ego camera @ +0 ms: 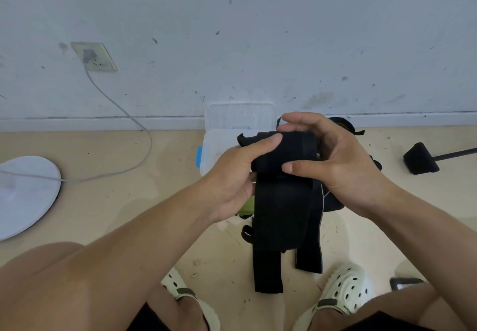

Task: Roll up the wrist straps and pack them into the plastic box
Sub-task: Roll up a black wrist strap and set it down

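Beige flooring lies beneath both hands, left hand [232, 178] and right hand [338, 160], gripping a black wrist strap [281, 201] (no legible labels).

Plastic box [210, 150] behind strap [281, 201], perhaps against wall [232, 33].

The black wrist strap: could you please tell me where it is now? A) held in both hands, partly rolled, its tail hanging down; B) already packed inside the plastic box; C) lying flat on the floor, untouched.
A: the left hand and right hand grip the black wrist strap at its rolled top.
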Motion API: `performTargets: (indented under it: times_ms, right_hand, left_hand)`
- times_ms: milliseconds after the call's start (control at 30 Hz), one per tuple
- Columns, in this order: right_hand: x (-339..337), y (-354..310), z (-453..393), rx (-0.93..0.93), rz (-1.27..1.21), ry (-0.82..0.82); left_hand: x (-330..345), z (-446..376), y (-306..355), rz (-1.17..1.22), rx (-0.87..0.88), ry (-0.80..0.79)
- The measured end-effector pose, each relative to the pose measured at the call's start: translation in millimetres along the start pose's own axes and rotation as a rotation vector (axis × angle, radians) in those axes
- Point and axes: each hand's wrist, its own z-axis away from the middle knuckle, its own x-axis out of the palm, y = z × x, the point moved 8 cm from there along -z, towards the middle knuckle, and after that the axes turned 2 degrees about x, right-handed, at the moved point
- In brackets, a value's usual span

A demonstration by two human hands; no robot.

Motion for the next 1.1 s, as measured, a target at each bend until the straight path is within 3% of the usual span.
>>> performTargets:
  times_ms: [233, 467, 733, 1100]
  right_hand:
    - [-0.7, 25.0, 0.1, 0.284, -0.176, -0.033]
    - [0.7, 32.3, 5.1, 0.414, -0.226, -0.085]
    - [-9.5, 29.2, 2.6, 0.357, -0.248, -0.035]
    - [-15.5, 12.2, 1.1, 0.092, 0.021, 0.044]
  left_hand:
    - [-3.9, -1.1, 11.5, 0.000, 0.114, 0.019]
    - [1.9, 0.4, 13.0, -0.034, 0.163, -0.035]
    - [4.9, -0.2, 9.7, -0.053, 0.125, -0.068]
    - [6.8, 6.1, 2.4, -0.003, 0.001, -0.036]
